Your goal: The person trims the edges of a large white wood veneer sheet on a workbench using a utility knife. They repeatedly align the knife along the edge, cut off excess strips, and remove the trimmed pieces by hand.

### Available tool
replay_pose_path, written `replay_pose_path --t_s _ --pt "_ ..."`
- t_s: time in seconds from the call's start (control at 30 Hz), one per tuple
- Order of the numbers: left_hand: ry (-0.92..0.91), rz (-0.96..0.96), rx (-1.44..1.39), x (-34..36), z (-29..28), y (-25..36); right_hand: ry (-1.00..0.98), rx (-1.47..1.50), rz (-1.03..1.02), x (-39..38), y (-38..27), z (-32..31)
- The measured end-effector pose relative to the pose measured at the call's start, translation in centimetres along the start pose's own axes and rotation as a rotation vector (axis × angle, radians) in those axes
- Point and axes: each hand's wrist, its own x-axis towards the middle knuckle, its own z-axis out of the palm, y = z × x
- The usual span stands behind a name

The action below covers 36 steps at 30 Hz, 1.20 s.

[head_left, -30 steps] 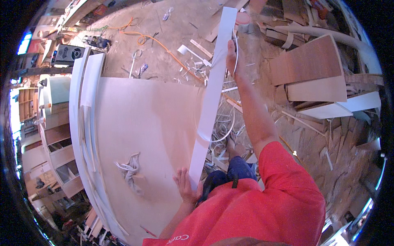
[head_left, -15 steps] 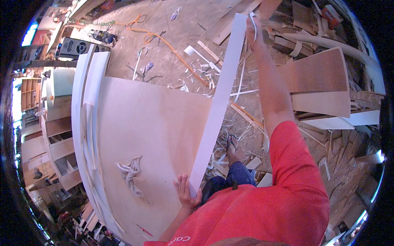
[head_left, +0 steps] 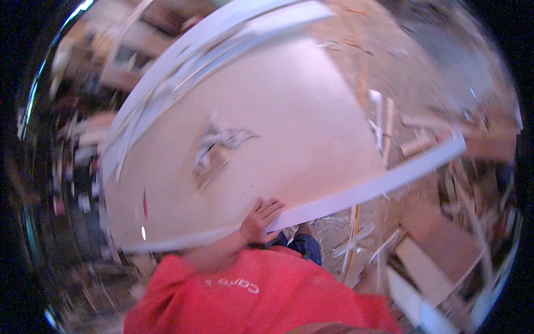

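Note:
A long white board strip [head_left: 367, 192] runs along the near right edge of a broad pale wooden panel [head_left: 300, 111], its far end reaching out past the panel. My left hand [head_left: 260, 221] lies at the strip's near end, fingers stretched out over the panel, palm against the strip's end. My right hand does not show; only blurred skin below the red sleeve appears at the lower right. On the panel lies a crumpled whitish cloth [head_left: 228, 136] with a small brown block-like piece [head_left: 214, 167] beside it. A thin red stick-like tool [head_left: 146, 205] rests near the left corner.
Long white strips [head_left: 222, 47] lie along the panel's far left edge. On the ground at the right are brown and white board offcuts [head_left: 439, 250], white trimmings and an orange cable [head_left: 362, 72]. Blurred shelving and clutter stand at the left.
The view has swung left, blurring the scene. My right hand has left the strip's far end and dropped out of sight. My left hand stays at the near end. The brown piece now shows beside the cloth.

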Motion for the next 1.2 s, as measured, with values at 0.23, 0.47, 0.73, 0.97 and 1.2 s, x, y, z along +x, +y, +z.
replay_pose_path --t_s 0.23,0.47,0.73,0.97,1.2 --pt "0.091 -0.043 0.035 -3.8 1.6 0.1 -0.214 -0.131 0.44 -10.2 9.9 -9.2" --pt "0.192 -0.147 0.29 -11.1 2.2 -2.4 -0.302 -0.053 0.403 -2.8 4.8 -7.9" --pt "0.217 -0.467 0.257 -22.9 0.4 -5.5 -0.535 0.09 0.138 3.2 -10.3 4.1" --pt "0.42 -0.304 0.121 -28.7 0.3 -10.5 -0.534 -0.156 -0.083 -2.8 -15.3 13.5" --pt "0.471 -0.295 0.188 -30.0 -6.4 -14.5 -0.495 -0.154 -0.248 -15.9 -22.8 16.5"
